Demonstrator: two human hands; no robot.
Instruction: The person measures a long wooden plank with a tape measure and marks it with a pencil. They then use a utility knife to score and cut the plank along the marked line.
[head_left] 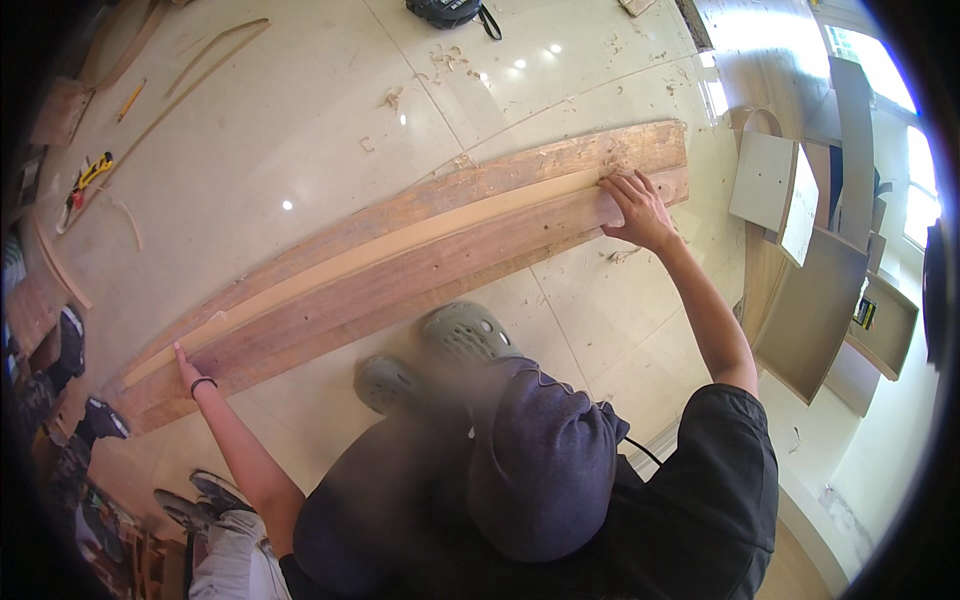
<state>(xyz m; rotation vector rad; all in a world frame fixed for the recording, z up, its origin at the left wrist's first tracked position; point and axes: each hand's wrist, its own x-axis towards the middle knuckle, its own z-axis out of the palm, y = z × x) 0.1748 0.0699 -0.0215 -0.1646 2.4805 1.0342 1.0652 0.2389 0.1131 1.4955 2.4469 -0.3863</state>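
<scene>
A long reddish-brown wooden plank (400,275) lies slantwise across the floor, with a pale thin strip (400,240) along its far side. Beyond the strip is a rougher wooden board (520,160) with a curved, tapering outline. My right hand (637,210) grips the plank near its right end, fingertips over the far edge by the strip, thumb at the near edge. Near the left end, my left hand (190,372), a dark band at its wrist, holds the plank; one digit points up at the strip, and its other fingers are mostly hidden.
Green clogs (465,332) stand close to the plank's near side. Curled shavings (450,62) are scattered on the tiles. A yellow-black utility knife (93,172) and a pencil (131,101) lie at left, near another person's shoes (72,340). Drawers and panels (812,305) are stacked at right.
</scene>
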